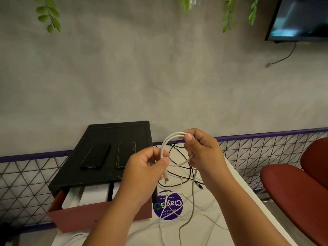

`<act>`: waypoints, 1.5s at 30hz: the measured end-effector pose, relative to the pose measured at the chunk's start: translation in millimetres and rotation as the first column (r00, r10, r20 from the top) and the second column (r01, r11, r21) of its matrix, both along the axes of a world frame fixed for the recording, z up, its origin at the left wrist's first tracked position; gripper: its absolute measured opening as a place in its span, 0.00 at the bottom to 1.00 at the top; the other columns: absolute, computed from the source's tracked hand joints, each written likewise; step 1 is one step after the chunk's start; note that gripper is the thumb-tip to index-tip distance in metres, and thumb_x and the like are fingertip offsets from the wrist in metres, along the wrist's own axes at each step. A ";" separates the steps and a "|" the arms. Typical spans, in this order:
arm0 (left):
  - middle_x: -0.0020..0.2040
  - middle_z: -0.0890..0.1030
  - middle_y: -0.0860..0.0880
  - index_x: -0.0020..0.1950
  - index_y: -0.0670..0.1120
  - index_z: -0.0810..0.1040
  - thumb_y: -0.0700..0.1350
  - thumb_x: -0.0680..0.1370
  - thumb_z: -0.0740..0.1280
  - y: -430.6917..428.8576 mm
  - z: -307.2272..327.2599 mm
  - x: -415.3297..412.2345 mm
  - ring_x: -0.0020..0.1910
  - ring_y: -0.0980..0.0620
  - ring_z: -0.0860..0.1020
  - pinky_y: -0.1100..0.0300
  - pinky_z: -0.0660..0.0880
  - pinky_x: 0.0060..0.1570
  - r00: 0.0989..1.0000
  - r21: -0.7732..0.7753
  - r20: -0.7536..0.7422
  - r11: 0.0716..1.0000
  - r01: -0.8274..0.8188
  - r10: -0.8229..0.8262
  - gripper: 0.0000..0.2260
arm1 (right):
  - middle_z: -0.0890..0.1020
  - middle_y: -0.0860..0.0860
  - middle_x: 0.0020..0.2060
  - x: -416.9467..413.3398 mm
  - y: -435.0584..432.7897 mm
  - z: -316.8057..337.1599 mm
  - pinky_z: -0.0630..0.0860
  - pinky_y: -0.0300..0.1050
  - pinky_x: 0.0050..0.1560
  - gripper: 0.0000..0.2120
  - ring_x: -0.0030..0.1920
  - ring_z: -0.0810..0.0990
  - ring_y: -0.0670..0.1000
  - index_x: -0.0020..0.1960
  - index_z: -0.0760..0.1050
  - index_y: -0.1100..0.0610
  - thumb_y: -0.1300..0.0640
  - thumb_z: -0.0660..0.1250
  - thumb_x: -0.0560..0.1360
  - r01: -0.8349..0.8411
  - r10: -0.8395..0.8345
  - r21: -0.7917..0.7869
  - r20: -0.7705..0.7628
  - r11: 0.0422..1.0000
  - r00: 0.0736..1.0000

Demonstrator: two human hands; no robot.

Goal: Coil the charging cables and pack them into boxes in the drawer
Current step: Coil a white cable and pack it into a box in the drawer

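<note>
the white cable (pixel 170 136) is in the air above the middle of the worktop (pixel 221 201), already in about two loops. the left hand (pixel 147 166) pinches the loops at their lower side and the right hand (pixel 200 148) pinches them at the top. the loose tail hangs down to the worktop. the cable looks light, thin and soft but a little springy, so i think the loops will open if a pinch is released. better to hold where the loops meet, not the plug. the open drawer (pixel 99 215) stands at the left edge.
</note>
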State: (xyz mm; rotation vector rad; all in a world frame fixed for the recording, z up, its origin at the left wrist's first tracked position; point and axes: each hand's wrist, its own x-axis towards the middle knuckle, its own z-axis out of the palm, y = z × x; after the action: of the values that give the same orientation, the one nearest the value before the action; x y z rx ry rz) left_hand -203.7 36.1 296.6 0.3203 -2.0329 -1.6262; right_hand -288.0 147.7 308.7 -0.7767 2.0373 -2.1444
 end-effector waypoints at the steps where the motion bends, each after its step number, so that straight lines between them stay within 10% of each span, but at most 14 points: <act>1: 0.26 0.77 0.56 0.42 0.54 0.80 0.38 0.75 0.66 -0.4 0.7 0.4 0.26 0.61 0.75 0.70 0.73 0.30 1.000 -0.041 -0.018 0.999 -0.027 0.026 0.10 | 0.66 0.43 0.21 1.5 0.1 0.0 0.58 0.34 0.23 0.12 0.23 0.60 0.42 0.40 0.77 0.54 0.59 0.58 0.79 -0.015 0.015 -0.008 0.019 1.000 1.000; 11: 0.28 0.76 0.54 0.37 0.54 0.83 0.40 0.77 0.64 -3.5 2.9 -1.2 0.30 0.60 0.73 0.62 0.74 0.38 0.988 0.193 -0.146 0.981 -0.012 0.041 0.14 | 0.68 0.48 0.27 15.1 -5.8 -8.8 0.63 0.35 0.23 0.13 0.23 0.64 0.43 0.43 0.78 0.53 0.62 0.57 0.80 -0.043 0.048 -0.062 0.094 0.997 0.994; 18: 0.32 0.76 0.50 0.37 0.45 0.82 0.40 0.69 0.64 0.9 4.9 2.2 0.29 0.58 0.74 0.69 0.74 0.31 0.948 0.587 -0.287 0.756 0.289 -0.139 0.07 | 0.72 0.48 0.30 19.0 -7.5 -13.1 0.70 0.34 0.27 0.13 0.25 0.70 0.41 0.49 0.79 0.51 0.63 0.57 0.79 -0.014 0.019 -0.074 0.076 0.997 0.997; 37: 0.21 0.68 0.47 0.37 0.44 0.81 0.54 0.71 0.57 6.8 1.3 10.0 0.30 0.53 0.73 0.60 0.71 0.41 0.962 0.445 -0.189 0.857 0.261 -0.196 0.17 | 0.78 0.47 0.35 21.1 -7.6 -9.4 0.71 0.33 0.35 0.15 0.33 0.75 0.40 0.45 0.79 0.44 0.64 0.61 0.77 0.016 -0.029 -0.083 -0.165 0.996 0.986; 41: 0.17 0.64 0.49 0.31 0.44 0.81 0.52 0.71 0.60 -0.2 6.7 11.0 0.22 0.53 0.70 0.57 0.70 0.38 0.941 0.571 -0.178 0.749 0.336 -0.286 0.17 | 0.77 0.47 0.37 22.0 -4.9 -6.8 0.70 0.28 0.42 0.18 0.41 0.76 0.40 0.45 0.78 0.42 0.66 0.62 0.77 -0.026 0.052 0.084 -0.321 0.996 0.946; 45: 0.16 0.62 0.53 0.38 0.40 0.82 0.47 0.65 0.76 -3.2 2.2 11.6 0.16 0.58 0.62 0.62 0.73 0.26 0.834 0.727 -0.384 0.427 0.538 -0.396 0.11 | 0.79 0.40 0.35 24.6 -3.1 -2.1 0.70 0.27 0.41 0.13 0.39 0.77 0.37 0.48 0.77 0.43 0.60 0.62 0.77 -0.078 0.093 0.058 -0.341 0.995 0.935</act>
State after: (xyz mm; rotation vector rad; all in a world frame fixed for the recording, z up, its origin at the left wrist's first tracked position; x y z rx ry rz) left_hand -192.1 32.8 298.8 -0.1147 -1.1212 -2.8177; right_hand -263.4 144.6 306.5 -1.2881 2.1464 -2.0243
